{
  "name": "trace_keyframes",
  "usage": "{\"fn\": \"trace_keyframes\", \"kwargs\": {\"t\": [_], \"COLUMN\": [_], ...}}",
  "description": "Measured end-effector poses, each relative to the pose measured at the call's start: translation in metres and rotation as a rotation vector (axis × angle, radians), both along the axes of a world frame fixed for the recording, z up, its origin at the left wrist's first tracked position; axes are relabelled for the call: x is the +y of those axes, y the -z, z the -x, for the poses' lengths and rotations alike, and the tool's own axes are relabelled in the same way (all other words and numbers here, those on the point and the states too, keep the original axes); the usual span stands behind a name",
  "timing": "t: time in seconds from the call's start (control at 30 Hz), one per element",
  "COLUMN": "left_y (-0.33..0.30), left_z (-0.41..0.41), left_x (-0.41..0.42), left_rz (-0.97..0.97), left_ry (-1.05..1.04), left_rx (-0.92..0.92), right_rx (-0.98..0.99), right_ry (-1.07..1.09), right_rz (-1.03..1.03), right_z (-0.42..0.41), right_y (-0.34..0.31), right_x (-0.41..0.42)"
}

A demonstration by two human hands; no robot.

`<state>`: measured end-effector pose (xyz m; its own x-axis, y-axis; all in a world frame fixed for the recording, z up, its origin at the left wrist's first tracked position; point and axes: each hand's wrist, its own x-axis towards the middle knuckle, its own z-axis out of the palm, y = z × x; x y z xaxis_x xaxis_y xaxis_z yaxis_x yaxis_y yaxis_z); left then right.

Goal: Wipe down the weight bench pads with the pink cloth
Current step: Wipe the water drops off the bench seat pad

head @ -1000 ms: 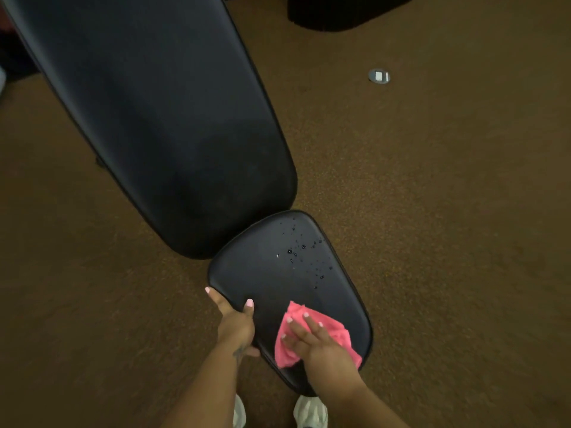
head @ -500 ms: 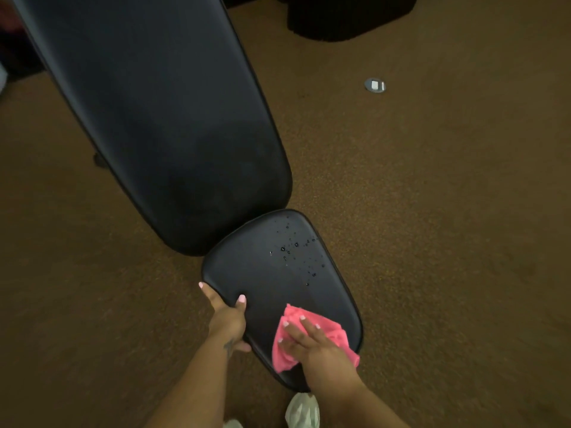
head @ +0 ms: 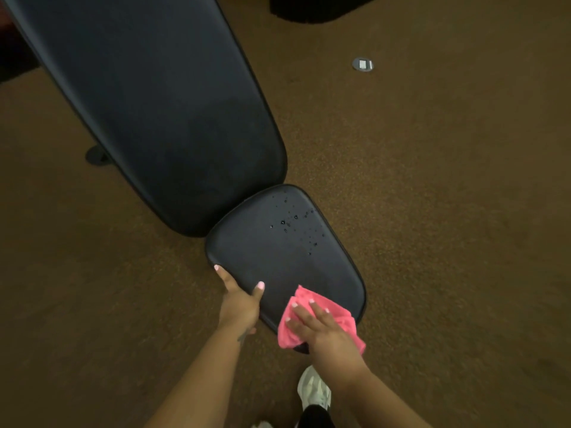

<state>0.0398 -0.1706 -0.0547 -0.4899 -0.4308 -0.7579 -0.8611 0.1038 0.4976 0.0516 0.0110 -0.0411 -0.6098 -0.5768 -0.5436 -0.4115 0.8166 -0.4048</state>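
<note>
1. Pink cloth [head: 312, 327] lies at the near end of the seat pad [head: 287, 257], crumpled and spread flat under the right hand [head: 321, 325]; part of it hangs over the near right edge of the pad.

2. The fingers [head: 304, 307] of the right hand are straight and a little spread, pressing the cloth down on the pad; they do not curl around it.

3. The left hand [head: 239, 299] grips the near left edge of the seat pad; its thumb lies on top of the pad, one finger reaches along the rim, and the other fingers are hidden below the edge, so I cannot tell how they lie.

4. The relation that matters: a group of water drops [head: 295, 222] sits on the far right part of the seat pad, away from the person, ahead of the right fingertips and well apart from the cloth; the pad between them looks dark and dry.

5. The seat pad's long axis runs from the person up and slightly to the left; the long back pad [head: 160, 103] continues beyond it, just past a narrow gap.

6. My judgement: the right hand, which has the cloth, is the one to push forward along this axis toward the drops; the left hand is nearer to the left rim and seems to steady the pad.

7. The back pad probably remains to be wiped, but I cannot tell this for certain; the brown carpet floor [head: 432, 211] surrounds the bench, and a white shoe [head: 315, 390] shows below the right wrist.
</note>
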Motion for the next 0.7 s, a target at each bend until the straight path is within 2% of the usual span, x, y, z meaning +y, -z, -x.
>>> {"fn": "trace_keyframes", "kwargs": {"t": [0.2, 0.37, 0.43, 0.53, 0.6, 0.7], "left_y": [0.003, 0.005, 0.007, 0.006, 0.005, 0.004], "left_z": [-0.001, 0.002, 0.001, -0.001, -0.002, -0.003], "left_x": [0.012, 0.012, 0.011, 0.011, 0.011, 0.012], "left_rz": [-0.113, -0.164, -0.189, -0.192, -0.212, -0.222], "left_ry": [-0.126, -0.184, -0.191, -0.157, -0.151, -0.161], "left_rx": [0.022, 0.032, 0.031, 0.034, 0.044, 0.060], "right_rx": [0.046, 0.035, 0.102, 0.112, 0.045, 0.098], "right_ry": [0.164, 0.104, 0.076, 0.116, 0.141, 0.187], "right_rz": [-0.016, 0.036, 0.092, 0.041, 0.031, -0.018], "right_z": [0.017, 0.002, -0.011, -0.016, -0.011, 0.008], "right_y": [-0.002, 0.004, 0.006, 0.004, -0.001, -0.003], "right_x": [-0.008, -0.021, -0.015, 0.006, 0.018, 0.010]}}
